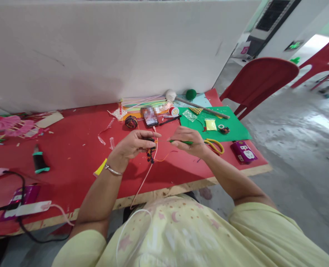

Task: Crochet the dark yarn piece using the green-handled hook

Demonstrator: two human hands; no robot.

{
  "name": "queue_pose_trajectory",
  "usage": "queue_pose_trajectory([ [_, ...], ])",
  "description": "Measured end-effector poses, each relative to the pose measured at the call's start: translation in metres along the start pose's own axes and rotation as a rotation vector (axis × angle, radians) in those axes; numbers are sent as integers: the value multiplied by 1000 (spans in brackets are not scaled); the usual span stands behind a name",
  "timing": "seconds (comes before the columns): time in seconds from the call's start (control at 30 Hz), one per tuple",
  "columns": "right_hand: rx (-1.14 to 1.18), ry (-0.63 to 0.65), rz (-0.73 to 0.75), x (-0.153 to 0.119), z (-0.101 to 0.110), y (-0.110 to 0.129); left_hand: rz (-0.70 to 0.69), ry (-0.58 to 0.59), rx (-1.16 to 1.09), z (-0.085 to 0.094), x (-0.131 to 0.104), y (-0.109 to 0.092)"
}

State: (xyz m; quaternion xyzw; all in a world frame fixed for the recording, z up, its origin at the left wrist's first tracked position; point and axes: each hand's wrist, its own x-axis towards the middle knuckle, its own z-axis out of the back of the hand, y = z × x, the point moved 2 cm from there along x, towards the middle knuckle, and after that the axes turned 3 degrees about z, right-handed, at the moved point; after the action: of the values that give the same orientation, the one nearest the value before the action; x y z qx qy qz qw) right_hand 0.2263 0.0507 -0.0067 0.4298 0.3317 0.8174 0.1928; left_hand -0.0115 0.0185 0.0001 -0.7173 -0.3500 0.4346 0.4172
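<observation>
My left hand (131,143) pinches a small piece of dark and orange yarn work (151,152) between thumb and fingers. Facing it, my right hand (189,141) is closed around a thin green-handled tool (185,142) that looks like a crochet hook. Its fingertips are a short way right of the yarn work; a fine line seems to span the gap, too thin to make out. A loose orange strand (163,160) trails from the piece over the red table covering. Behind my left hand lies a dark multicoloured yarn ball (131,121).
A phone (150,118) with a pale cable (143,180) stands beyond my hands. Yellow-handled scissors (216,147) and a purple power socket (243,152) lie right, near a green sheet (236,129). A glue gun (40,161) and a power strip (28,209) lie left.
</observation>
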Motion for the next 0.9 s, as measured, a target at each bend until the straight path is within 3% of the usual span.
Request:
queue_pose_trajectory([
  [0.43,-230,62,119,-8,-2,7,34,7,-28,0,0,1],
  [0.53,-187,77,91,-7,-1,12,26,9,-13,0,0,1],
  [0.63,-17,-4,-61,-7,-3,16,-7,12,38,0,0,1],
  [0.73,224,-163,-363,-11,-10,12,-42,2,73,0,1,0],
  [0.83,520,-286,-646,-17,-25,1,-106,-48,103,-3,3,2],
  [0.9,715,-327,-745,-19,-40,-5,-208,-116,153,-9,6,6],
])
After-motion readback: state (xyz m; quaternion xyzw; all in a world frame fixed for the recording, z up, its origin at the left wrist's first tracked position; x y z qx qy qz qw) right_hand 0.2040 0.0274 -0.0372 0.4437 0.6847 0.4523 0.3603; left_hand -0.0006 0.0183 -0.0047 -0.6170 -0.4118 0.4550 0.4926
